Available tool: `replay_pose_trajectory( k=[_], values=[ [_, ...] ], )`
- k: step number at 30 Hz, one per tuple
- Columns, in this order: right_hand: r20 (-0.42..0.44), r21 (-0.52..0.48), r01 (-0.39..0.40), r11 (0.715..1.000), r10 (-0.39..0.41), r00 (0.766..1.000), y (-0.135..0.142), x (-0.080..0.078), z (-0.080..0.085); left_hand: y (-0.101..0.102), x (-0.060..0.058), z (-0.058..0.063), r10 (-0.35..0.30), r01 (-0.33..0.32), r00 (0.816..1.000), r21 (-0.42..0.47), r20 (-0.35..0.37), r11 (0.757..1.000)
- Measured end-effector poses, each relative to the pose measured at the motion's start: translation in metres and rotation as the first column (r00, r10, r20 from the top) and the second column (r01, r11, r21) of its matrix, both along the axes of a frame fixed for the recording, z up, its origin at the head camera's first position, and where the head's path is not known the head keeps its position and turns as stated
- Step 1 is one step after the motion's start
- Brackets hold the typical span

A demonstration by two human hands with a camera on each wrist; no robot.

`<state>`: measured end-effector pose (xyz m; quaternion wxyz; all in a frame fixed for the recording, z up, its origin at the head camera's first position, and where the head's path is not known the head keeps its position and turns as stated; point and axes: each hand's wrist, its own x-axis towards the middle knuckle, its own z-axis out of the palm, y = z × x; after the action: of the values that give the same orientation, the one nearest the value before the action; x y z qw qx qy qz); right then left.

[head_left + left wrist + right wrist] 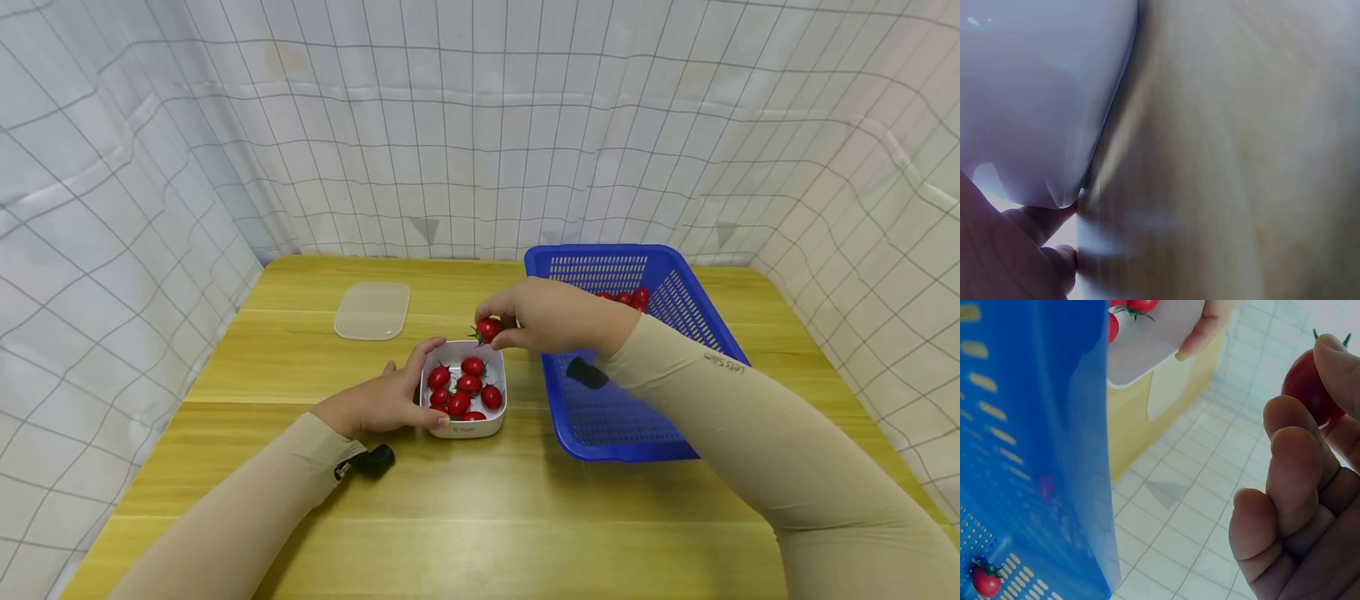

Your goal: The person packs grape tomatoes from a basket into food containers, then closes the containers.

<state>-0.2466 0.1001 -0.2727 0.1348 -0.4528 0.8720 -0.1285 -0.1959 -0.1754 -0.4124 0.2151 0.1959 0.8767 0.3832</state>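
Note:
A cherry tomato (489,330) with a green stem is pinched between the thumb and fingers of my right hand (558,315), just above the back right corner of a white container (480,429). In the right wrist view the same tomato (1310,387) shows between thumb and fingertips. Several red tomatoes (469,384) lie inside the container. My left hand (382,400) grips the container from its left side, thumb across the front wall and fingers at the back left corner. The left wrist view shows the container's wall (1035,100) close up beside the fingers.
To the right stands a blue perforated basket (600,454) with more tomatoes (640,297) at its back, partly hidden by my right arm. A translucent lid (372,310) lies flat behind the container on the wooden table (480,542). White grid-patterned curtains (465,150) surround the table.

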Motion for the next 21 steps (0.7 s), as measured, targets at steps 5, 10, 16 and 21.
replay_pose_trajectory(
  k=[5, 10, 16, 21],
  values=[
    [-0.009, 0.019, -0.010, 1.000, 0.010, 1.000, -0.005, 0.003, 0.000, 0.000, 0.000, 0.001, -0.006, 0.006, 1.000, -0.010, -0.012, 1.000],
    [-0.018, 0.041, -0.017, 0.999, 0.018, 1.000, -0.009, 0.005, -0.001, 0.000, 0.000, 0.001, -0.005, 0.005, 1.000, -0.013, -0.016, 1.000],
    [-0.006, 0.038, -0.040, 0.998, 0.040, 0.999, -0.012, 0.004, -0.003, 0.000, 0.000, 0.000, -0.004, 0.004, 1.000, -0.019, -0.020, 1.000],
    [-0.001, 0.035, -0.046, 0.998, 0.046, 0.999, -0.012, 0.005, -0.004, 0.000, 0.000, 0.000, -0.005, 0.005, 1.000, -0.019, -0.016, 1.000]
  ],
)
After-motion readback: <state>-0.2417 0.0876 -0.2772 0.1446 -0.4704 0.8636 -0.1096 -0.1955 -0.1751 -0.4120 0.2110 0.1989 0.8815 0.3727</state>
